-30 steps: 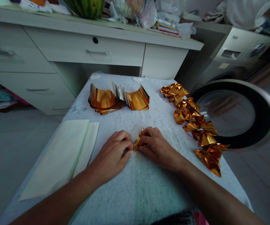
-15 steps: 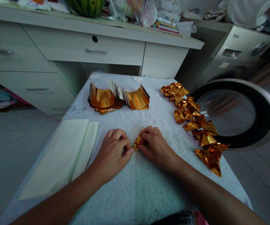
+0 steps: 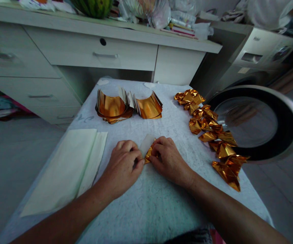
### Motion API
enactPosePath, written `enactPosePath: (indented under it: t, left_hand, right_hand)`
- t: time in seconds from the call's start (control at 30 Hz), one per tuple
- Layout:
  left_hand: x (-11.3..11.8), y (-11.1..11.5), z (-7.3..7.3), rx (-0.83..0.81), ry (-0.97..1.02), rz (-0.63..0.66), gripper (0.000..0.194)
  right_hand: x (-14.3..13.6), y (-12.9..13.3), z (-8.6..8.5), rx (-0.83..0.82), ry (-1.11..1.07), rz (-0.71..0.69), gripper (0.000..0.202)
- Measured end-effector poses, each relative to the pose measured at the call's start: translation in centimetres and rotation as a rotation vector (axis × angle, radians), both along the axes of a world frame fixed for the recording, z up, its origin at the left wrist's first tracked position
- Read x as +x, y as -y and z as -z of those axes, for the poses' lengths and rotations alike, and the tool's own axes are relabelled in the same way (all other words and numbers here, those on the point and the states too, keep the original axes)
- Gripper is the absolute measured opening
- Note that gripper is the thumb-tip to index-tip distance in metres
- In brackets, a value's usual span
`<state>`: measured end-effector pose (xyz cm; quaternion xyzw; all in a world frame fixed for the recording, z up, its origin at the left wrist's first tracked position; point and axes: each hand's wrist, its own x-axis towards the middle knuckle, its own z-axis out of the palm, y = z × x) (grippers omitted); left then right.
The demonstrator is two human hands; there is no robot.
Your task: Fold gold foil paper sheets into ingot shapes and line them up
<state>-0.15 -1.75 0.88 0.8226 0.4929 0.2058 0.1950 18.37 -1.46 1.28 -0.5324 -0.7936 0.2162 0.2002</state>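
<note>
Mid-table, a small sheet of gold foil paper point(image 3: 148, 154) with a pale back lies partly folded between my hands. My left hand point(image 3: 126, 164) pinches its left corner with thumb and forefinger. My right hand point(image 3: 168, 159) grips the folded gold edge on the other side, its fingers covering part of the paper. Beyond my hands are two curved stacks of gold foil paper, a left stack point(image 3: 112, 106) and a right stack point(image 3: 149, 106). A row of folded gold foil pieces point(image 3: 207, 127) runs down the right side of the table.
Folded whitish sheets point(image 3: 62, 166) lie at the left on the cloth-covered table point(image 3: 146, 210). An open washing machine door point(image 3: 248, 122) stands by the right edge. Behind is a white drawer cabinet point(image 3: 126, 56) with a watermelon point(image 3: 92, 6) and plastic bags point(image 3: 159, 15) on top.
Slightly more of the gold fold shows beside my right fingers. Both hands stay almost where they were, and everything else is unmoved.
</note>
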Motion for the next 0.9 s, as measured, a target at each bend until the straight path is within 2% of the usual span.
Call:
enactPosePath:
  t: [0.57, 0.67, 0.8, 0.9]
  left_hand:
    - [0.23, 0.05, 0.21, 0.010, -0.011, -0.032, 0.013]
    - [0.06, 0.13, 0.22, -0.021, 0.016, -0.027, 0.007]
    - [-0.21, 0.12, 0.32, -0.057, 0.064, 0.007, 0.027]
    - [-0.29, 0.03, 0.32, -0.067, 0.062, 0.023, 0.027]
  right_hand:
    - [-0.32, 0.00, 0.03, 0.001, 0.006, 0.011, 0.013]
    - [-0.29, -0.05, 0.07, 0.006, 0.007, 0.014, 0.012]
    - [-0.22, -0.04, 0.09, 0.007, 0.000, 0.002, 0.013]
    - [-0.19, -0.01, 0.20, 0.005, 0.005, -0.006, 0.010]
